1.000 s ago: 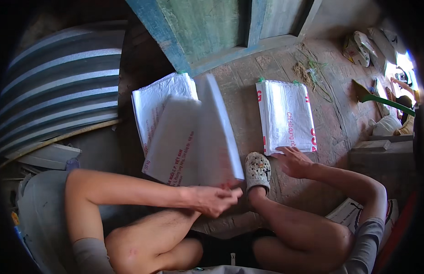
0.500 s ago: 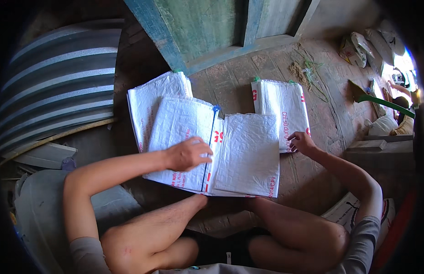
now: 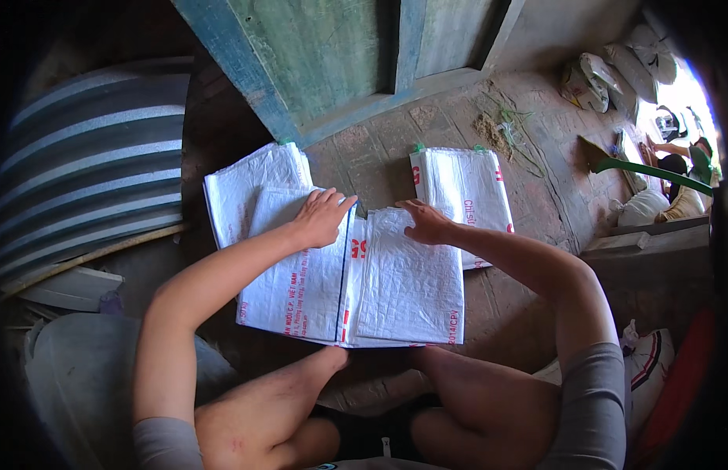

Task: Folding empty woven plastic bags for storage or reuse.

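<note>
A white woven plastic sack (image 3: 297, 270) with red print and a dark blue stripe lies in front of my shins, its right part folded over as a flap (image 3: 411, 290). My left hand (image 3: 323, 219) rests on the sack's upper left part, fingers stretched toward the blue stripe and its top edge. At the flap's top edge is my right hand (image 3: 428, 225), its fingers extended and thumb apart. Behind the left part lies a folded sack pile (image 3: 254, 180). Another folded sack stack (image 3: 466, 176) sits behind the flap, partly hidden by my right forearm.
A blue-green wooden door (image 3: 325, 70) stands at the back. Corrugated metal sheeting (image 3: 97, 149) curves at the left, with a pole (image 3: 97, 258) below it. Filled sacks (image 3: 606, 78) lean at the far right, where a green-handled tool (image 3: 653, 169) and part of another person show.
My left hand has moved up toward the sack's top edge. My right hand has moved left from the right-hand stack onto the flap's top edge. The view has shifted slightly.
</note>
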The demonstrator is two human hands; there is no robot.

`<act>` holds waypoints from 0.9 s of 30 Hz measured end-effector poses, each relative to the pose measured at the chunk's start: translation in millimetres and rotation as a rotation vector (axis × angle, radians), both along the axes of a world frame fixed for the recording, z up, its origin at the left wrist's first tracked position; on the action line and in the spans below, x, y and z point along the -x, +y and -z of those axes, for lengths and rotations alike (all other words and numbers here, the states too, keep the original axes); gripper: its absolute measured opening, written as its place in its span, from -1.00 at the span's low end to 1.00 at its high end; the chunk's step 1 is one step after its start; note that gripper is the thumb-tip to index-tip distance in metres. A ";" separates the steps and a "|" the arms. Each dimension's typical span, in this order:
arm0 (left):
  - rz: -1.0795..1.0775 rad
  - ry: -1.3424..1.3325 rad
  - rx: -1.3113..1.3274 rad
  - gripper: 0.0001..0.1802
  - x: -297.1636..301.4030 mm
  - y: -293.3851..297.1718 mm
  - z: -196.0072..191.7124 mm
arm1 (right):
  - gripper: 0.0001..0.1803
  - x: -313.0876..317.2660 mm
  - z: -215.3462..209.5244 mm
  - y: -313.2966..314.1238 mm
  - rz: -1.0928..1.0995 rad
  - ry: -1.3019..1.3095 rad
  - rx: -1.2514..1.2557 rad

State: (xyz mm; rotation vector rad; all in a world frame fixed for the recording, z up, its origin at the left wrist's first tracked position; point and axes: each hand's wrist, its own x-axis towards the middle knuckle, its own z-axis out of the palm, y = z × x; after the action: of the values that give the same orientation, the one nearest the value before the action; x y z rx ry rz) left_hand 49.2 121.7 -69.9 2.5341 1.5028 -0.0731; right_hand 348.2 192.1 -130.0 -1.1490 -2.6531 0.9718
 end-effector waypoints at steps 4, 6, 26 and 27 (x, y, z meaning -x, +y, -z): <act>-0.094 -0.121 0.056 -0.37 -10.3 8.8 -4.6 | -0.20 14.2 -4.9 15.5 0.117 -0.093 0.358; -0.103 -0.158 0.063 -0.40 -5.9 11.8 -3.7 | -0.17 18.9 -8.6 22.8 0.227 -0.105 0.594; -0.140 -0.019 0.047 -0.72 17.2 28.3 5.2 | -0.78 25.3 -18.4 11.1 0.016 0.118 0.254; -0.136 -0.022 0.047 -0.72 14.4 29.8 5.9 | -0.78 20.2 -13.1 14.9 0.020 0.115 0.253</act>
State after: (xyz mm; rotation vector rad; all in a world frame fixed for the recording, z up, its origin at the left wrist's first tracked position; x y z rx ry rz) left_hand 34.8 151.5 -75.8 2.3815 1.6401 -0.0593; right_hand 327.9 207.0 -117.0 -1.1231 -2.4776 1.3568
